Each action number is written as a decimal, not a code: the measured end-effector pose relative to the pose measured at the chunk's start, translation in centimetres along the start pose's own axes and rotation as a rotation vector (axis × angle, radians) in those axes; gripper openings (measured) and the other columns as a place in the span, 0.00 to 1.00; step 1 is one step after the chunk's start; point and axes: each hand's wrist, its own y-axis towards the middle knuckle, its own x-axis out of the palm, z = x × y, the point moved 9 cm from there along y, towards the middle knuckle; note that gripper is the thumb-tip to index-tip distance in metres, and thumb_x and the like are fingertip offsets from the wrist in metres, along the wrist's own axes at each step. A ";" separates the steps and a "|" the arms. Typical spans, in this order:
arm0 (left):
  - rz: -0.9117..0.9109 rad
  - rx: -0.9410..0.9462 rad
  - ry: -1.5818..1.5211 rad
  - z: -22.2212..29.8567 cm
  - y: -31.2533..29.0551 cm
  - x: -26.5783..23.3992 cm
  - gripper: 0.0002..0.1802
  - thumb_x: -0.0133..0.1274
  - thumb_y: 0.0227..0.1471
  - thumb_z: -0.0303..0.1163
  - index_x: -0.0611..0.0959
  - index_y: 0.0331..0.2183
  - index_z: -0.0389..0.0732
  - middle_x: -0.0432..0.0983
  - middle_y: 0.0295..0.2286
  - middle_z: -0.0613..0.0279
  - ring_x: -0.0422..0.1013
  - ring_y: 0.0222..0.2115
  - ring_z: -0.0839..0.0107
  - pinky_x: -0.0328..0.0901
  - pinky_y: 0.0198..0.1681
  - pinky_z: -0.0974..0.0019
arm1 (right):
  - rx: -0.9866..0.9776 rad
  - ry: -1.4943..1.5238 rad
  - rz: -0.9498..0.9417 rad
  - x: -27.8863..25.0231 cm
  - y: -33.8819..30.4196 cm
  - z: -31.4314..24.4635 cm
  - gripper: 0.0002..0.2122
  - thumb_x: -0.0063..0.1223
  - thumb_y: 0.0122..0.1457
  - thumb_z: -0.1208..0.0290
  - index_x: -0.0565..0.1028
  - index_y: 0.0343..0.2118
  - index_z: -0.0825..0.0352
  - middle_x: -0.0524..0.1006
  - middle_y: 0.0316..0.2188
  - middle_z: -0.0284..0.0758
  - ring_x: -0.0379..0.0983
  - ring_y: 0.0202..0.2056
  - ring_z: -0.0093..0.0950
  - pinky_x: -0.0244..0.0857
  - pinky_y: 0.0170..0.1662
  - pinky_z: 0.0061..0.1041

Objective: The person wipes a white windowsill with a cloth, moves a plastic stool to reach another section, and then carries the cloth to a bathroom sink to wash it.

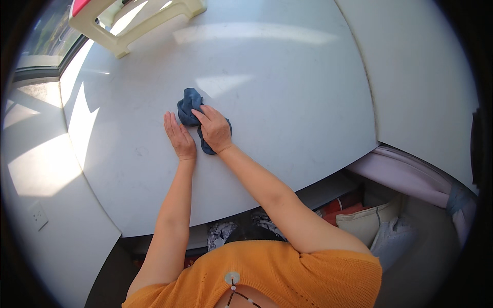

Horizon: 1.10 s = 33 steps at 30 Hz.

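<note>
A crumpled dark blue cloth (189, 105) lies on the pale, glossy surface (287, 102) in front of me. My right hand (215, 129) presses down over the cloth, its fingers curled across it, with folds showing at both sides of the hand. Just left of the cloth, my left hand (179, 137) rests on its edge with the fingers stretched out together. Nothing shows in that left hand, and its fingertips are close beside the cloth.
A cream plastic stool (120, 41) with a red top stands at the far left by a window (43, 38). White walls close in both sides, with a socket (38, 215) on the left one. Below the front edge at right lie a cushion (364, 222) and a plastic bag (394, 236).
</note>
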 end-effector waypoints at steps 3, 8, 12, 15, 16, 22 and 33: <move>0.011 0.034 0.016 0.5 0.0 0.2 0.23 0.37 0.58 0.28 0.64 0.54 0.32 0.58 0.56 0.45 0.50 0.59 0.50 0.46 0.62 0.53 | 0.256 0.251 0.043 -2.9 -0.3 2.0 0.19 0.41 0.51 0.84 0.74 0.46 0.64 0.75 0.40 0.39 0.72 0.41 0.33 0.65 0.46 0.26; -0.013 0.026 0.074 0.0 0.0 0.7 0.23 0.37 0.57 0.28 0.64 0.54 0.33 0.58 0.56 0.49 0.51 0.60 0.53 0.44 0.62 0.52 | 0.594 0.528 0.212 -15.7 -2.4 6.5 0.19 0.35 0.56 0.82 0.73 0.49 0.68 0.75 0.43 0.33 0.69 0.43 0.21 0.60 0.50 0.20; -0.039 0.011 0.126 -0.8 -0.3 1.1 0.23 0.37 0.57 0.28 0.63 0.55 0.33 0.57 0.57 0.49 0.50 0.60 0.54 0.44 0.62 0.52 | 0.638 0.092 0.602 -29.0 -8.5 13.5 0.19 0.34 0.55 0.80 0.72 0.49 0.71 0.76 0.43 0.38 0.71 0.43 0.26 0.61 0.50 0.22; -0.059 -0.029 0.114 -0.8 -0.3 1.1 0.24 0.36 0.57 0.28 0.62 0.55 0.33 0.56 0.57 0.49 0.49 0.60 0.55 0.43 0.63 0.52 | 0.663 -0.418 0.688 -35.5 -14.2 18.1 0.20 0.37 0.53 0.77 0.70 0.50 0.72 0.72 0.47 0.48 0.69 0.47 0.42 0.61 0.52 0.32; -0.075 -0.030 0.117 -0.6 -0.3 1.1 0.24 0.36 0.58 0.28 0.62 0.55 0.32 0.55 0.57 0.49 0.49 0.61 0.55 0.42 0.63 0.52 | 0.717 -0.519 0.644 -36.1 -15.8 19.8 0.21 0.38 0.53 0.77 0.68 0.51 0.72 0.70 0.49 0.50 0.66 0.50 0.44 0.59 0.54 0.34; -0.121 -0.063 0.123 -0.9 -0.3 0.7 0.25 0.38 0.57 0.27 0.61 0.56 0.32 0.55 0.58 0.49 0.48 0.61 0.55 0.41 0.64 0.52 | 0.623 -0.842 0.419 -31.5 -7.3 24.8 0.23 0.40 0.55 0.75 0.62 0.55 0.73 0.62 0.54 0.52 0.55 0.57 0.48 0.49 0.60 0.39; -0.118 -0.084 0.059 -0.8 -0.4 0.4 0.27 0.40 0.54 0.24 0.61 0.56 0.32 0.54 0.58 0.51 0.48 0.61 0.55 0.43 0.64 0.51 | 0.023 -0.622 0.031 -2.7 17.4 13.4 0.22 0.42 0.54 0.75 0.65 0.54 0.69 0.63 0.55 0.47 0.57 0.57 0.43 0.51 0.60 0.37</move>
